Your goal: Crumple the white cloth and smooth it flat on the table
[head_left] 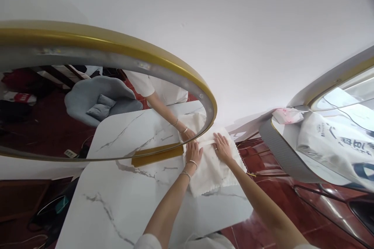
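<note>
A cream-white towel [214, 173] with a scalloped edge lies on the white marble-patterned table [122, 198], against the wall. Its far part is folded over, making a raised band between my hands. On the towel's left side rests my left hand [193, 155], palm down with fingers stretched out, just beside the mirror's gold base [157, 154]. My right hand [222, 148] lies flat on the right part of the fold, fingers extended and slightly apart. Both hands press on the cloth without gripping it.
A large round gold-rimmed mirror [146, 56] stands over the table's left half, reflecting an arm, the towel and a grey armchair. To the right, a second table [274, 155] holds a white printed bag [330, 136] and a pink-and-white packet [288, 116] beside another mirror.
</note>
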The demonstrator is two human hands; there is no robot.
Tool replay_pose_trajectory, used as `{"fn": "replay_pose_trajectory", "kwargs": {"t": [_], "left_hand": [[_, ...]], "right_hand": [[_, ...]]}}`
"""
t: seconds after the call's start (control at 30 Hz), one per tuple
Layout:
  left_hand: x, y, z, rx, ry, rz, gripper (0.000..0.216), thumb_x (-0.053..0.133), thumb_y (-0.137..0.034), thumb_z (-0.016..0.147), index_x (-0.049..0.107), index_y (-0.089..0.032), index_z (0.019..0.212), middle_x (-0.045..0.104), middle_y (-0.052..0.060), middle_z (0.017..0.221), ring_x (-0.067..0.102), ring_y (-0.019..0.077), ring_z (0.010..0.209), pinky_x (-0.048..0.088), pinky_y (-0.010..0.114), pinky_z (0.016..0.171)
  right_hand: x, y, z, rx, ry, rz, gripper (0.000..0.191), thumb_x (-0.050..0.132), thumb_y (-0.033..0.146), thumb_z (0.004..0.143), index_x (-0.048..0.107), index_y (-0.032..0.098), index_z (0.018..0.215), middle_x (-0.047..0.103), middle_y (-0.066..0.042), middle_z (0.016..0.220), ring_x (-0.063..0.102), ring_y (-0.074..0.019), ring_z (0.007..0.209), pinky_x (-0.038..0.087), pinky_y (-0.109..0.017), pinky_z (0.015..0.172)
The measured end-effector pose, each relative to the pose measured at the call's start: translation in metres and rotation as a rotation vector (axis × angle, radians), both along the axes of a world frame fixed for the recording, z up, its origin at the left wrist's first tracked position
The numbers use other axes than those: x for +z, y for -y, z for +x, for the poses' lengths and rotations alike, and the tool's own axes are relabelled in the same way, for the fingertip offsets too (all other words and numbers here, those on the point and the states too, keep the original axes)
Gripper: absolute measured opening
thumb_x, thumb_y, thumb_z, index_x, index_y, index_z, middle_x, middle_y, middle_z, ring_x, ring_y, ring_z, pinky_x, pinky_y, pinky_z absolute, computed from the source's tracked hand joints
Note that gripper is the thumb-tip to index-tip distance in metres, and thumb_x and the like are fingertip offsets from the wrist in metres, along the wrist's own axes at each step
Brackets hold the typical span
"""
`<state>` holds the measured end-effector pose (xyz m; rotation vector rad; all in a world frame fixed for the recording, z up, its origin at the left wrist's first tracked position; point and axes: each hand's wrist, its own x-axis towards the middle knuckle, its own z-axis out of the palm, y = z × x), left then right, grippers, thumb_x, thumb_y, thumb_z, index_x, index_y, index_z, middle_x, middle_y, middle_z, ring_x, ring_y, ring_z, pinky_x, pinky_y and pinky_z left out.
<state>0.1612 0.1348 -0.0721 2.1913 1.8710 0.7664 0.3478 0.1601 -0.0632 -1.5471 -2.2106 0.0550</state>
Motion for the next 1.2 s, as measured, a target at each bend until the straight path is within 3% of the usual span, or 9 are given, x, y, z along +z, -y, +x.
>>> {"fn": "replay_pose_trajectory", "kwargs": {"t": [0.17, 0.3, 0.53, 0.63, 0.73, 0.83, 0.97, 1.1, 1.2], "left_hand": [[0.000, -0.024, 0.004, 0.015, 0.004, -0.008, 0.036, 0.034, -0.029, 0.095, 0.054, -0.023, 0.124, 0.063, 0.011, 0.112, 0.056, 0.0283, 0.109, 0.042, 0.048, 0.096], [0.008, -0.018, 0.001, -0.016, -0.003, -0.012, 0.040, 0.039, -0.029, 0.093, 0.049, -0.033, 0.132, 0.061, 0.008, 0.117, 0.052, 0.0277, 0.115, 0.039, 0.048, 0.099], [0.022, 0.043, -0.016, -0.218, -0.126, -0.008, 0.080, 0.064, -0.060, 0.073, 0.034, -0.033, 0.142, 0.024, 0.009, 0.153, 0.021, 0.0362, 0.140, 0.024, 0.057, 0.110], [0.022, 0.071, -0.018, -0.205, -0.147, -0.003, 0.074, 0.061, -0.058, 0.077, 0.034, -0.035, 0.142, 0.022, 0.008, 0.155, 0.019, 0.0345, 0.141, 0.026, 0.055, 0.110], [0.018, 0.082, -0.014, -0.170, -0.157, 0.007, 0.063, 0.059, -0.050, 0.083, 0.037, -0.036, 0.140, 0.024, 0.007, 0.154, 0.022, 0.0333, 0.141, 0.028, 0.055, 0.109], [0.016, 0.065, -0.008, -0.157, -0.161, 0.007, 0.058, 0.056, -0.046, 0.085, 0.038, -0.037, 0.140, 0.028, 0.007, 0.152, 0.023, 0.0325, 0.140, 0.029, 0.055, 0.109], [0.018, 0.014, -0.003, -0.159, -0.165, -0.061, 0.052, 0.056, -0.045, 0.085, 0.046, -0.035, 0.135, 0.040, 0.009, 0.145, 0.036, 0.0335, 0.133, 0.033, 0.054, 0.106], [0.021, -0.028, -0.004, -0.145, -0.148, -0.145, 0.049, 0.052, -0.046, 0.088, 0.047, -0.033, 0.135, 0.058, 0.008, 0.126, 0.054, 0.0287, 0.114, 0.042, 0.045, 0.097], [0.020, -0.040, -0.005, -0.151, -0.136, -0.146, 0.047, 0.047, -0.046, 0.091, 0.047, -0.030, 0.135, 0.061, 0.006, 0.121, 0.056, 0.0252, 0.109, 0.042, 0.041, 0.097]], "right_hand": [[0.004, -0.028, -0.003, 0.020, 0.044, -0.025, 0.044, 0.030, 0.018, 0.092, 0.052, 0.025, 0.129, 0.054, -0.007, 0.132, 0.042, -0.0253, 0.125, 0.035, -0.044, 0.101], [0.005, -0.027, -0.002, 0.024, 0.052, -0.036, 0.044, 0.033, 0.017, 0.091, 0.054, 0.028, 0.129, 0.054, -0.006, 0.131, 0.042, -0.0251, 0.125, 0.034, -0.044, 0.103], [0.015, 0.040, 0.023, 0.251, 0.066, -0.122, 0.054, 0.047, 0.050, 0.089, 0.042, 0.032, 0.140, 0.038, -0.008, 0.147, 0.027, -0.0298, 0.138, 0.024, -0.053, 0.111], [0.019, 0.078, 0.033, 0.378, 0.112, -0.172, 0.066, 0.057, 0.061, 0.080, 0.042, 0.035, 0.139, 0.028, -0.007, 0.152, 0.019, -0.0344, 0.141, 0.021, -0.059, 0.111], [0.018, 0.094, 0.035, 0.381, 0.144, -0.163, 0.059, 0.055, 0.057, 0.083, 0.043, 0.037, 0.138, 0.026, -0.007, 0.153, 0.018, -0.0333, 0.142, 0.023, -0.059, 0.110], [0.015, 0.080, 0.034, 0.328, 0.150, -0.130, 0.050, 0.051, 0.052, 0.088, 0.046, 0.037, 0.135, 0.029, -0.007, 0.152, 0.022, -0.0308, 0.141, 0.025, -0.056, 0.111], [0.011, 0.033, 0.032, 0.272, 0.141, -0.111, 0.046, 0.046, 0.050, 0.091, 0.051, 0.031, 0.132, 0.033, -0.009, 0.150, 0.025, -0.0298, 0.140, 0.025, -0.054, 0.112], [0.010, -0.010, 0.027, 0.260, 0.124, -0.105, 0.058, 0.040, 0.052, 0.093, 0.036, 0.024, 0.143, 0.038, -0.009, 0.148, 0.027, -0.0256, 0.140, 0.026, -0.049, 0.113], [0.011, -0.027, 0.022, 0.249, 0.133, -0.100, 0.062, 0.035, 0.054, 0.094, 0.028, 0.022, 0.147, 0.040, -0.008, 0.147, 0.028, -0.0238, 0.139, 0.025, -0.047, 0.113]]}}
